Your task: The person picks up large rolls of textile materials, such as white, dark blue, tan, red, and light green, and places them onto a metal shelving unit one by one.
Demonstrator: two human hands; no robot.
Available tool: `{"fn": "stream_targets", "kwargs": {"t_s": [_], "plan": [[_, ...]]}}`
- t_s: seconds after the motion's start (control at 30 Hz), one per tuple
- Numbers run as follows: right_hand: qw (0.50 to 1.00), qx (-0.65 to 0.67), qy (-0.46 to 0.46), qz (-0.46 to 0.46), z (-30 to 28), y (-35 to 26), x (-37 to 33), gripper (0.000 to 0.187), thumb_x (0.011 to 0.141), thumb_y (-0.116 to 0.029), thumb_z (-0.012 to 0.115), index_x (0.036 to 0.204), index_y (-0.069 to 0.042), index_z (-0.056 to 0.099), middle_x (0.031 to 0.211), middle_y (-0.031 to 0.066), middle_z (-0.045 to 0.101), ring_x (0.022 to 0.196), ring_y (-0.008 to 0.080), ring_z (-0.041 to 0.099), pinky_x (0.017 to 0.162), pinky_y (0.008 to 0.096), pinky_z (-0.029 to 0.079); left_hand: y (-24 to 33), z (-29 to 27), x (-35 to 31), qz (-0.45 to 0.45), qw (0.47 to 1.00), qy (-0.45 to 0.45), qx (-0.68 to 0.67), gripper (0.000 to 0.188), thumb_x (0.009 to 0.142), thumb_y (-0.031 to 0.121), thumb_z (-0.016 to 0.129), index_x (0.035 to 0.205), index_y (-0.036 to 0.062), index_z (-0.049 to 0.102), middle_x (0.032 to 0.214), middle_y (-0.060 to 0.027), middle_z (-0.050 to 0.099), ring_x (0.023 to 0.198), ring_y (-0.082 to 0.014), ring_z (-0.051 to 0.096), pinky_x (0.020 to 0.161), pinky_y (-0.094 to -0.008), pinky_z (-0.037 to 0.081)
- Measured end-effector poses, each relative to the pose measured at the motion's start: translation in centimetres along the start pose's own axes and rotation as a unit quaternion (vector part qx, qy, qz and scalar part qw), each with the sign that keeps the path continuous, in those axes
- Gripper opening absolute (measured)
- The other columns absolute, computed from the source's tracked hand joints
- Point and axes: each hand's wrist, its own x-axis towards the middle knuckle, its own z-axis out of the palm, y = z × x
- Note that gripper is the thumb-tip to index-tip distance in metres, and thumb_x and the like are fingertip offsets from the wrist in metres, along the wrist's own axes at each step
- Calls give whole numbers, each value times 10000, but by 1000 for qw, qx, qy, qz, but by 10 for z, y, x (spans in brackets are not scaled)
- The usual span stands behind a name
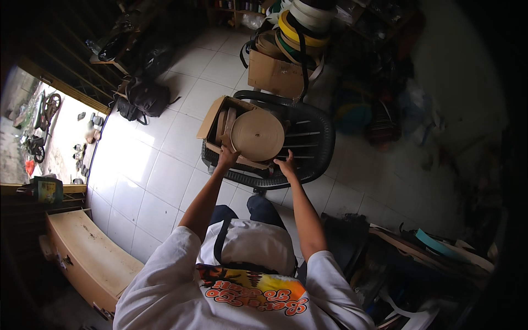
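Observation:
A large flat roll of beige webbing rests on top of an open cardboard box, which sits on the seat of a black plastic chair. My left hand is closed at the roll's lower left edge, beside a box flap. Whether its fingers pinch the roll or the cardboard is hard to make out. My right hand is at the lower right of the roll, thumb and forefinger spread apart, thumb close to the rim. More beige material stands in the box, left of the roll and partly hidden by it.
Behind the chair, another cardboard box holds stacked rolls, including a yellow roll. Black bags lie on the tiled floor at left. A wooden cabinet stands at lower left, and dark clutter with a turquoise strip at lower right.

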Motion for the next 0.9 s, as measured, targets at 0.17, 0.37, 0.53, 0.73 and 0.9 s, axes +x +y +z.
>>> {"fn": "stream_targets", "kwargs": {"t_s": [0.17,0.37,0.53,0.73,0.9], "plan": [[999,-35,10,20,-12,-14,62,1123,674,-368,793,1481,-53,78,1515,216,169,1385,356,232,1131,441,245,-9,21,44,21,997,-1,-76,809,728,269,720,1317,-87,296,1278,-320,456,1200,-426,465,1005,-430,401],[998,23,-22,48,-4,-19,93,1036,676,-390,781,1456,-43,196,1449,217,308,1338,346,326,1089,433,315,-42,43,94,-13,994,-51,-93,662,790,166,670,1325,-30,335,1211,-198,524,1106,-290,539,926,-360,453],[989,124,-10,78,10,-23,84,758,761,-253,737,1395,-84,359,1302,182,481,1202,306,487,999,407,429,-33,48,99,0,999,-15,-50,635,798,157,631,1329,-47,347,1245,-282,507,1175,-408,493,970,-436,419],[992,91,77,31,20,-40,61,481,835,-45,637,1294,-54,492,1196,159,566,1108,279,562,930,370,460,15,9,70,44,996,-1,-79,538,804,17,566,1315,6,397,1174,-249,559,1101,-376,547,935,-419,435],[980,135,144,2,12,-46,45,482,845,-109,650,1299,-41,501,1204,165,568,1119,259,558,920,371,460,69,-40,49,15,956,-86,-280,529,788,-26,561,1292,23,405,1177,-173,557,1057,-256,577,789,-349,514]]}}
